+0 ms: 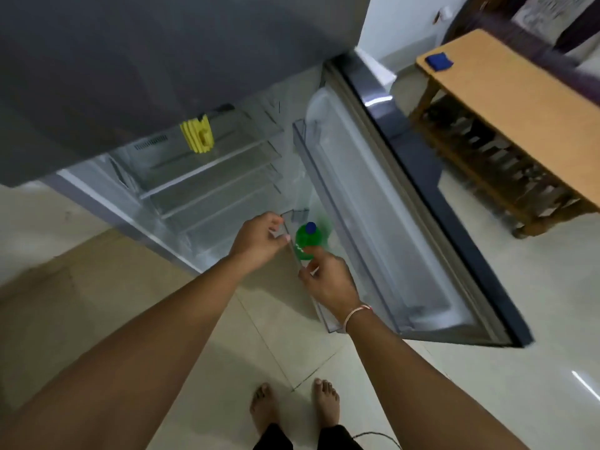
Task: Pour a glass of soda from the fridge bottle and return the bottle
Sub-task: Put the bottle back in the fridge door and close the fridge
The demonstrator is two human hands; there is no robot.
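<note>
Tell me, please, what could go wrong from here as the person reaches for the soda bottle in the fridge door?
The green bottle sits in the low door bin; its clear rim could snag it on the way out. Neither the left hand nor the right hand plainly grips it, so it might slip. Bare feet stand below.

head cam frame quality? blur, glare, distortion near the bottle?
Head view: dim and soft all over; green bottle smeared by motion blur in the door bin, both hands slightly blurred; glare streaks on the fridge door edge and floor tile; wide-angle bending at the edges.
</note>
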